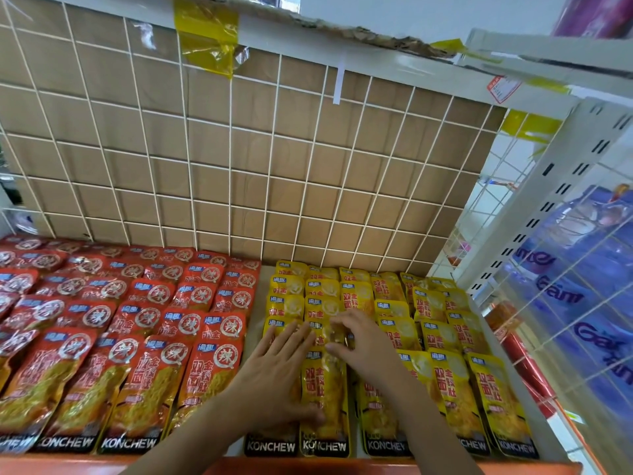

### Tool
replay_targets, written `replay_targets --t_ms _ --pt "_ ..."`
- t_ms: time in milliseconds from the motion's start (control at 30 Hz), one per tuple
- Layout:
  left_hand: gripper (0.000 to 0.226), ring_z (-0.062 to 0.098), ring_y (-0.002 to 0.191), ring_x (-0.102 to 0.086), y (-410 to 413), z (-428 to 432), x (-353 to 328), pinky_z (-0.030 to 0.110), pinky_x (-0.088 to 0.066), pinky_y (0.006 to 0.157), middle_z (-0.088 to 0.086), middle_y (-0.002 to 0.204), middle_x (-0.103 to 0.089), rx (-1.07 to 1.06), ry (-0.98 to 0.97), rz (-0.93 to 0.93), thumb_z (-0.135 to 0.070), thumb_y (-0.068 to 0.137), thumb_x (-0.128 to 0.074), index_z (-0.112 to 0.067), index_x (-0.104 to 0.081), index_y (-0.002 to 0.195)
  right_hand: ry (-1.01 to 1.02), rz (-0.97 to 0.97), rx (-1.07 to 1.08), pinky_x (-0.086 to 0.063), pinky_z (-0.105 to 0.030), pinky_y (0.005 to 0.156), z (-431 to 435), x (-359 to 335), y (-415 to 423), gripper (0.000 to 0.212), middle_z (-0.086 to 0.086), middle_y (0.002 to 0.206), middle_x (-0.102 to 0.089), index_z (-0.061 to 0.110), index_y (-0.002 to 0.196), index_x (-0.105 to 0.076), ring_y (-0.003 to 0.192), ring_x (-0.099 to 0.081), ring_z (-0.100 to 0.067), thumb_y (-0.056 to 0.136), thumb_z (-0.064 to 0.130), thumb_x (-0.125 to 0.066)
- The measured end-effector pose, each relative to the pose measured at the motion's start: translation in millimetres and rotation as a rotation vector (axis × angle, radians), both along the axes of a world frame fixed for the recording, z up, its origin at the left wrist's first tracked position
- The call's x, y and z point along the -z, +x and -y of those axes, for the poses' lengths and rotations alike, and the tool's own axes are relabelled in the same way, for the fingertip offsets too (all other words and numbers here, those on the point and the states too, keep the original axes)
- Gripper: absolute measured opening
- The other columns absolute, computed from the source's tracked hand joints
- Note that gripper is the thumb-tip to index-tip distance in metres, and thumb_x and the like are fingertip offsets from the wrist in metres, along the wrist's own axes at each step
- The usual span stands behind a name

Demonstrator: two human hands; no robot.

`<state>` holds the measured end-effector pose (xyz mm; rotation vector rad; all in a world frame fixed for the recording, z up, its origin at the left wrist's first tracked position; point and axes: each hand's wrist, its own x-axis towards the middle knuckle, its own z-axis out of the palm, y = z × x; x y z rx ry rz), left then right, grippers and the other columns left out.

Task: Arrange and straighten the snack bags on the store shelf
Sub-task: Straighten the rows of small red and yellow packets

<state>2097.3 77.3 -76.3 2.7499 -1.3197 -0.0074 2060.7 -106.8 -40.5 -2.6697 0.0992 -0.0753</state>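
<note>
Yellow snack bags (442, 341) lie in overlapping rows on the right half of the shelf, red snack bags (137, 323) on the left half. My left hand (274, 368) lies flat with straight fingers on the leftmost yellow column, its thumb against the front yellow bag (323, 399). My right hand (359, 341) rests on the yellow bags just behind that one, fingers slightly bent and pointing left, touching a bag's top edge. A narrow bare strip of shelf (255, 303) separates the red and yellow groups.
A white wire grid over brown cardboard (239, 159) backs the shelf. A white slotted upright (555, 207) and a wire side panel (565, 303) with blue packages behind it close the right side. An orange front rail (308, 466) runs along the shelf edge.
</note>
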Motion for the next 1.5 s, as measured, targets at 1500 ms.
replay_targets --t_ms 1500 --pt "0.044 0.008 0.133 -0.03 16.3 48.2 -42.1 0.023 -0.023 0.108 -0.01 0.143 -0.038 0.054 -0.232 -0.186 -0.034 0.097 -0.041 -0.026 -0.037 0.14 0.013 0.015 0.107 -0.042 -0.021 0.092 57.7 -13.4 -39.6 0.024 0.014 0.111 -0.059 0.03 0.112 -0.061 0.102 -0.051 0.0 0.092 0.036 -0.051"
